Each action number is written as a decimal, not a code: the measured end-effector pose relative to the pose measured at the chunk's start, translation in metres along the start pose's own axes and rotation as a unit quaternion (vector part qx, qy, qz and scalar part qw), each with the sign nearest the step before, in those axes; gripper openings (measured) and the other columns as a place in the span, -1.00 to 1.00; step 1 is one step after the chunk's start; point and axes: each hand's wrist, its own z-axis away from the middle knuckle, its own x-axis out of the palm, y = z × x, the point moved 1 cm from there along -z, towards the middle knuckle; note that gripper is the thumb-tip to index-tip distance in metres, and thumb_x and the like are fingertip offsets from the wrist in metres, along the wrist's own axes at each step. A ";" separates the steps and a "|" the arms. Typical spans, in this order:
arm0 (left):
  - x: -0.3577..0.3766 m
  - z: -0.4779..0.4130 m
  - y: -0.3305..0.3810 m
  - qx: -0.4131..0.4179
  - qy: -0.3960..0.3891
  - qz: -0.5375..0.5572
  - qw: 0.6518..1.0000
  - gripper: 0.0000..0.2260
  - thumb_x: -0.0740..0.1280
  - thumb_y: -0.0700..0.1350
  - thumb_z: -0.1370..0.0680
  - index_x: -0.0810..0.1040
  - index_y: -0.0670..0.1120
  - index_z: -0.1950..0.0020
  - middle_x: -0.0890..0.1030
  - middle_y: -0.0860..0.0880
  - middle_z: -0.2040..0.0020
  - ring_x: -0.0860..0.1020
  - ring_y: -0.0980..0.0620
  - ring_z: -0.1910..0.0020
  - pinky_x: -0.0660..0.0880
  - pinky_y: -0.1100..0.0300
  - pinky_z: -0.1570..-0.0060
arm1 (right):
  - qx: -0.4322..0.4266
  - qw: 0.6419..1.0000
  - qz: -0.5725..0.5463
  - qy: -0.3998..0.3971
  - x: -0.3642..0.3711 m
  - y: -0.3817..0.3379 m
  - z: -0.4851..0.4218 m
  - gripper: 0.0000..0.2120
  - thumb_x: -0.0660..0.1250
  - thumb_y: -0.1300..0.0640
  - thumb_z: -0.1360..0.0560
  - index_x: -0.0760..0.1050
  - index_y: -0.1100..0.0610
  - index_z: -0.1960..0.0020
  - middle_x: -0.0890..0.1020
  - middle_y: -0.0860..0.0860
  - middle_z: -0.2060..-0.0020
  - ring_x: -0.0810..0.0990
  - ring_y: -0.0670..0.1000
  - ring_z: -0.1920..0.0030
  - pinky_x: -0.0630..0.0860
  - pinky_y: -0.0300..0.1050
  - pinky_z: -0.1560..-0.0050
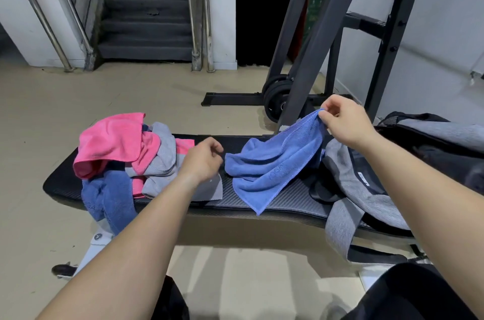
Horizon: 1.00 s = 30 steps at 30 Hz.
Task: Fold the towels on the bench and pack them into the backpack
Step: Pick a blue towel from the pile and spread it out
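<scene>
Your right hand (340, 120) pinches the blue towel (272, 162) by its far corner; it trails near-left toward your left hand (204, 160), fingers (216, 149) loosely curled, empty.

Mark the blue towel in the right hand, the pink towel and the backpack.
held blue towel (275, 162): head view, middle of its cloth.
pink towel (112, 141): head view, its upper fold.
backpack (340, 170): head view, grey front panel.
</scene>
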 end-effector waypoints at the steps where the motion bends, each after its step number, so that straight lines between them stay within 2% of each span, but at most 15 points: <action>1: 0.007 0.001 -0.001 0.008 -0.009 -0.023 1.000 -0.83 0.27 -0.24 -0.50 0.49 0.05 0.10 0.61 0.01 0.19 0.63 -0.11 0.09 0.55 0.09 0.09 | -0.011 1.000 0.005 -0.009 0.002 -0.002 0.001 -0.91 0.30 0.14 -0.56 0.51 0.03 0.13 0.66 0.01 0.23 0.62 0.06 0.19 0.46 -0.11 0.11; 3: 0.018 0.000 -0.003 0.019 -0.016 -0.073 0.997 -0.82 0.28 -0.18 -0.54 0.52 0.01 -0.11 0.61 -0.04 0.00 0.58 -0.11 -0.05 0.51 0.07 -0.04 | -0.031 0.999 0.023 -0.020 0.006 -0.005 0.002 -0.93 0.31 0.15 -0.57 0.51 0.06 0.10 0.65 -0.01 0.19 0.59 0.05 0.16 0.43 -0.10 0.12; 5: 0.024 -0.006 -0.006 0.015 -0.017 -0.108 0.994 -0.72 0.25 -0.13 -0.59 0.48 0.01 -0.30 0.53 -0.08 -0.19 0.52 -0.12 -0.18 0.47 0.02 -0.15 | -0.040 0.998 0.031 -0.029 0.009 -0.004 0.002 -0.93 0.30 0.15 -0.57 0.51 0.06 0.10 0.64 -0.02 0.18 0.57 0.05 0.15 0.40 -0.12 0.15; 7: 0.027 -0.014 -0.009 0.026 -0.045 -0.132 0.990 -0.67 0.22 -0.13 -0.61 0.46 0.07 -0.37 0.48 -0.10 -0.26 0.49 -0.12 -0.25 0.45 -0.01 -0.23 | -0.037 0.998 0.026 -0.038 0.013 0.000 0.002 -0.92 0.31 0.15 -0.57 0.50 0.05 0.10 0.64 -0.02 0.17 0.57 0.04 0.15 0.41 -0.12 0.16; 8: 0.029 -0.016 -0.008 0.039 -0.069 -0.139 0.987 -0.67 0.20 -0.14 -0.61 0.48 0.10 -0.34 0.50 -0.09 -0.25 0.49 -0.11 -0.25 0.45 -0.03 -0.24 | -0.036 0.998 0.025 -0.044 0.014 0.003 0.003 -0.92 0.31 0.15 -0.57 0.50 0.05 0.10 0.64 -0.03 0.17 0.57 0.03 0.14 0.41 -0.12 0.16; 10: 0.033 -0.018 -0.006 0.045 -0.100 -0.142 0.984 -0.75 0.22 -0.15 -0.58 0.55 0.18 -0.11 0.59 -0.02 -0.14 0.54 -0.07 -0.15 0.51 -0.04 -0.18 | -0.035 0.997 0.031 -0.053 0.017 0.009 0.004 -0.91 0.31 0.13 -0.58 0.50 0.03 0.11 0.63 -0.04 0.18 0.56 0.02 0.14 0.40 -0.12 0.18; 12: 0.034 -0.019 -0.001 0.035 -0.080 -0.146 0.985 -0.85 0.29 -0.11 -0.56 0.53 0.17 0.09 0.64 0.02 0.02 0.58 -0.05 -0.02 0.56 -0.03 -0.07 | -0.032 0.997 0.038 -0.054 0.020 0.014 0.004 -0.90 0.32 0.12 -0.57 0.50 0.02 0.12 0.63 -0.05 0.19 0.56 0.01 0.15 0.38 -0.12 0.17; 15: 0.027 -0.023 0.003 0.027 -0.023 -0.102 0.994 -0.88 0.41 -0.09 -0.50 0.54 0.08 0.21 0.66 0.02 0.16 0.62 -0.03 0.09 0.57 0.08 0.05 | -0.012 0.997 0.061 -0.042 0.020 0.022 0.002 -0.90 0.31 0.11 -0.57 0.48 0.02 0.12 0.62 -0.08 0.21 0.56 0.02 0.17 0.44 -0.07 0.14; 18: 0.009 -0.018 0.007 0.055 -0.018 -0.061 0.996 -0.88 0.48 -0.10 -0.47 0.60 0.02 0.24 0.66 0.05 0.27 0.61 0.07 0.25 0.43 0.32 0.29 | 0.031 0.996 0.084 -0.017 0.016 0.030 0.001 -0.90 0.27 0.10 -0.57 0.46 0.01 0.13 0.61 -0.07 0.24 0.56 0.03 0.19 0.50 -0.02 0.14; 19: 0.001 -0.014 0.008 0.065 -0.017 -0.051 0.996 -0.90 0.50 -0.08 -0.46 0.63 -0.01 0.23 0.67 0.06 0.28 0.60 0.10 0.28 0.41 0.36 0.31 | 0.047 0.995 0.088 -0.008 0.013 0.032 0.000 -0.91 0.25 0.10 -0.56 0.46 0.02 0.13 0.61 -0.05 0.23 0.56 0.06 0.19 0.50 -0.01 0.14; 22: -0.022 0.002 0.011 0.077 0.023 -0.006 0.997 -0.90 0.53 -0.06 -0.44 0.68 -0.01 0.25 0.68 0.10 0.29 0.61 0.15 0.25 0.47 0.29 0.21 | 0.075 0.992 0.100 0.017 0.000 0.040 0.002 -0.92 0.23 0.11 -0.55 0.46 0.04 0.12 0.61 0.04 0.17 0.53 0.17 0.11 0.45 -0.01 0.14; 26: -0.045 0.013 0.018 0.074 0.109 0.062 0.989 -0.85 0.54 -0.10 -0.44 0.63 0.05 0.29 0.66 0.12 0.31 0.58 0.17 0.31 0.44 0.27 0.21 | 0.074 0.991 0.112 0.014 -0.018 0.037 0.008 -0.91 0.23 0.12 -0.55 0.45 0.06 0.13 0.61 0.07 0.18 0.53 0.19 0.12 0.42 -0.03 0.18; 28: -0.052 0.018 0.028 0.076 0.127 0.047 0.988 -0.83 0.53 -0.10 -0.45 0.60 0.06 0.29 0.63 0.14 0.31 0.56 0.19 0.30 0.42 0.28 0.25 | 0.065 0.991 0.113 0.018 -0.027 0.026 0.009 -0.91 0.22 0.13 -0.55 0.44 0.06 0.13 0.60 0.05 0.19 0.52 0.19 0.13 0.42 -0.03 0.19; 30: -0.061 0.022 0.040 0.075 0.142 0.038 0.986 -0.81 0.53 -0.11 -0.45 0.58 0.07 0.30 0.62 0.14 0.31 0.58 0.13 0.27 0.43 0.26 0.24 | 0.061 0.993 0.102 0.028 -0.039 0.012 0.009 -0.91 0.20 0.14 -0.55 0.44 0.06 0.12 0.60 0.04 0.19 0.52 0.17 0.13 0.41 -0.04 0.20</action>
